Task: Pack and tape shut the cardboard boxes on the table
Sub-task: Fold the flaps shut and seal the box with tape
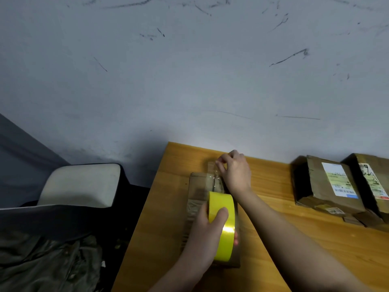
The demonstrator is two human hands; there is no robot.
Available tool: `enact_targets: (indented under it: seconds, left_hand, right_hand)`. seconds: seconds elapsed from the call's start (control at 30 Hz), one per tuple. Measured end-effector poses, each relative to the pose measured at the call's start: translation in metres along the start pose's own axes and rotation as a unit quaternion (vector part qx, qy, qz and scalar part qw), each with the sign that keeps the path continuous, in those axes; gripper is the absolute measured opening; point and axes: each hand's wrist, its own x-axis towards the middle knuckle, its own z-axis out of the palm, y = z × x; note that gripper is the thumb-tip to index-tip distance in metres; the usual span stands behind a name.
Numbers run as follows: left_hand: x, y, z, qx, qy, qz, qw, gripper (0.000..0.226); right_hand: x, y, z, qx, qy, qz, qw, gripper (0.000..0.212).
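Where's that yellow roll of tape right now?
In the head view, the yellow roll of tape is low and centre, gripped by the left hand over the brown cardboard box being sealed.

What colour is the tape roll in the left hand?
Bright yellow; the tape roll shows in the head view.

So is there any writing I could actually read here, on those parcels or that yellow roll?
No text here can be read.
Left parcel: white shipping label with print and a barcode, too blurred to read.
Right parcel: another label, equally blurred.
Small sticker on the left parcel's front edge: too small.
Yellow tape roll, held by the left hand: no print visible.
Box being taped, under the right hand: no readable marks.
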Motion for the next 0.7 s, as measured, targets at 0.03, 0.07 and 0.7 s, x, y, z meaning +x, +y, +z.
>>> enact_targets:
  seconds: [0.03,0.07,0.7]
  left_hand:
    - [0.000,-0.001,0.000,0.001,0.002,0.001,1.000,0.032]
    - [0.000,-0.001,0.001,0.004,0.003,0.000,1.000,0.037]
    - [-0.001,0.000,-0.006,0.005,-0.007,-0.019,1.000,0.014]
  right_hand:
    - [-0.001,0.000,0.000,0.003,0.004,-0.002,1.000,0.015]
    - [-0.002,0.000,-0.001,0.014,-0.014,0.010,1.000,0.016]
    - [0.014,-0.006,-0.001,0.153,-0.170,0.109,0.967,0.016]
